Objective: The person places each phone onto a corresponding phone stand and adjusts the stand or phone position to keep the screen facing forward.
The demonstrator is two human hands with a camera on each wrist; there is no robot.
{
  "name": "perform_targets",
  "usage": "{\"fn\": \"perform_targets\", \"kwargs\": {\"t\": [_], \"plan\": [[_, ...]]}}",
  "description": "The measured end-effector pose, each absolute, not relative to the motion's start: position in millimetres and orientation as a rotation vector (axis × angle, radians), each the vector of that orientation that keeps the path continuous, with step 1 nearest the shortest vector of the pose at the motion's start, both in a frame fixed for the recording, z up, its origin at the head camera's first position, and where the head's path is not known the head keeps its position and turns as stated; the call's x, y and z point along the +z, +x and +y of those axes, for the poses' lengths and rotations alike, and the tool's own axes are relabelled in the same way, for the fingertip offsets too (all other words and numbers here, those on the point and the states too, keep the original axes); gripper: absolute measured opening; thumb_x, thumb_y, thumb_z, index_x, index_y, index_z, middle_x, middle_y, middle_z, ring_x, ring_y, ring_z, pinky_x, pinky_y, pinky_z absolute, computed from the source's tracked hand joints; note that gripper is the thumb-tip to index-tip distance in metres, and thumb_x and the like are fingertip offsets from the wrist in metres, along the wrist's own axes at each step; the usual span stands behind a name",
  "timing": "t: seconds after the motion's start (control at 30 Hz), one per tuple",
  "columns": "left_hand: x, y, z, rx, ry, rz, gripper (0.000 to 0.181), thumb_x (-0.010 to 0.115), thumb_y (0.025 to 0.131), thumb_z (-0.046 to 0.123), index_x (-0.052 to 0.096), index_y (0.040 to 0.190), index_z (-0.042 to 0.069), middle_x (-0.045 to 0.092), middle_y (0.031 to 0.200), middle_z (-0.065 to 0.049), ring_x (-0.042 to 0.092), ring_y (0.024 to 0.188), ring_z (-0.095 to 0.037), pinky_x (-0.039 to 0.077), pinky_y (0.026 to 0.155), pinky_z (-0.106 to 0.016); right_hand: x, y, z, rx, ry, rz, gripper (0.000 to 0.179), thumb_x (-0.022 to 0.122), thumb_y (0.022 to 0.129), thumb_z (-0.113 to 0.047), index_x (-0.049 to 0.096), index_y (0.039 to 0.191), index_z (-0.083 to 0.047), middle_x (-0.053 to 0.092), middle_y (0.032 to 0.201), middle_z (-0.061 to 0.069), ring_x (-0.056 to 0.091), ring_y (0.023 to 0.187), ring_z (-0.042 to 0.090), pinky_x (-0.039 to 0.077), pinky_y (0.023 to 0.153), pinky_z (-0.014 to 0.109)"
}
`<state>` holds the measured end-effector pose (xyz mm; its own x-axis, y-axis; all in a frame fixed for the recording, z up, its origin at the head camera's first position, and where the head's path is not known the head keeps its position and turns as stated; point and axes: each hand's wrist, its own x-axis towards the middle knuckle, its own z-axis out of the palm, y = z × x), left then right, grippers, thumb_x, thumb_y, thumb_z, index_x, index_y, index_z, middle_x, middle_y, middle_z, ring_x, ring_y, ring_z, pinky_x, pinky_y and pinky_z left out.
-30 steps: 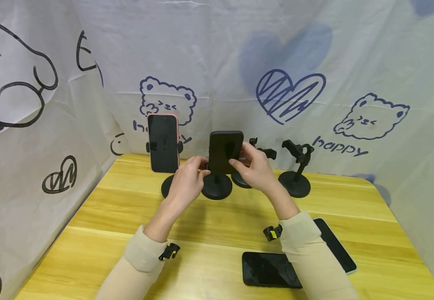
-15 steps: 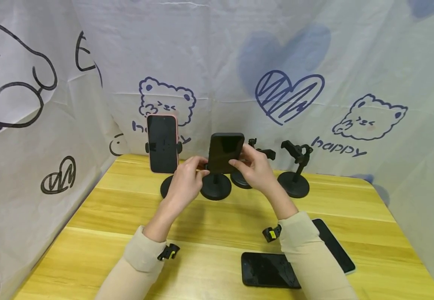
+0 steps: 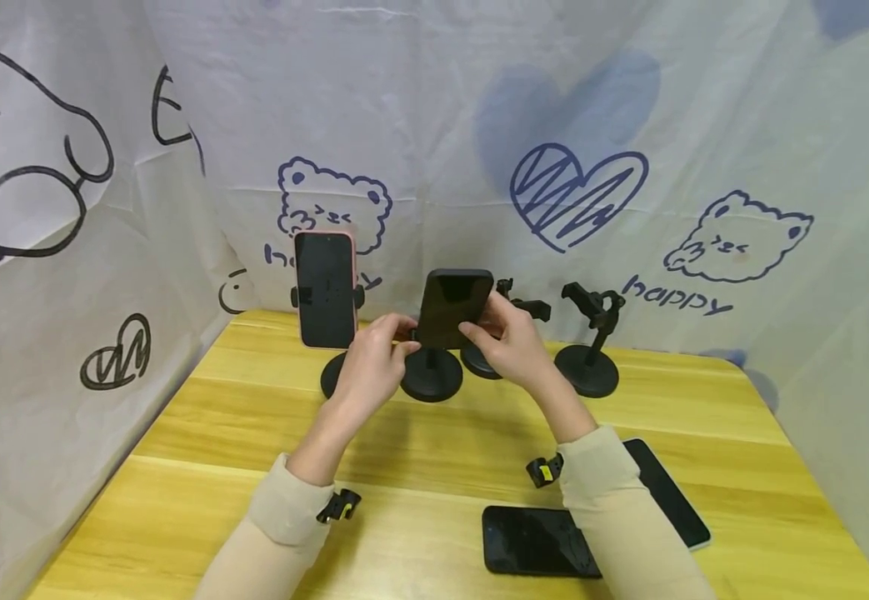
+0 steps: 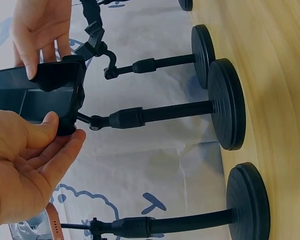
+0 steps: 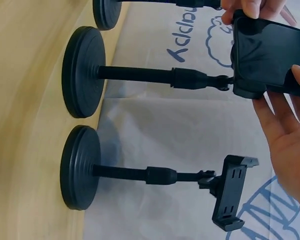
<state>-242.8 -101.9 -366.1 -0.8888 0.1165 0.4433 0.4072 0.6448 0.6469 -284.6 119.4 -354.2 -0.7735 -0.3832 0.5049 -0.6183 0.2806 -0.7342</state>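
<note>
A black smartphone (image 3: 451,310) stands nearly upright, leaning a little right, at the top of a black phone stand (image 3: 432,379). My right hand (image 3: 518,343) grips its right edge, thumb on the screen and fingers behind. At the lower left corner, my left hand (image 3: 376,360) pinches the stand's clamp between thumb and fingers. In the left wrist view the clamp (image 4: 67,127) shows beside the phone's bottom end, above the stand's pole (image 4: 177,111). The right wrist view has the right thumb on the screen (image 5: 272,52) and the fingers underneath.
Left of the hands, a pink-cased phone (image 3: 327,289) sits in another stand. Two more stands with bare clamps, one farther right (image 3: 587,371), stand by the printed cloth. A black phone (image 3: 535,542) and a pale-edged phone (image 3: 666,492) lie near the right sleeve.
The top of the smartphone has tilted to the right, and my right hand has shifted slightly with it. My left hand stays at the clamp.
</note>
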Motion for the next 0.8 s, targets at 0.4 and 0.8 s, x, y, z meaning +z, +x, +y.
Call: {"fn": "perform_targets", "kwargs": {"t": [0.4,0.8], "plan": [[-372,-242,-102,-1.159,-0.403,-2.468,0.023,0.07,0.099,0.005,0.07,0.122,0.001,0.072,0.114,-0.014,0.071,0.103,-0.028,0.06,0.084,-0.042,-341,-278,111,1.534,0.863,-2.108,0.019,0.066,0.101,-0.001,0.066,0.119,0.005,0.072,0.11,0.02,0.071,0.099,0.032,0.057,0.084,0.021],[-380,-243,-99,-1.241,-0.402,-2.456,0.032,0.066,0.103,0.007,0.066,0.134,0.0,0.072,0.119,-0.017,0.072,0.106,-0.03,0.06,0.088,-0.044,-341,-277,111,1.485,0.845,-2.126,0.015,0.066,0.102,-0.005,0.069,0.114,0.004,0.075,0.101,0.02,0.072,0.089,0.033,0.055,0.075,0.02]]}}
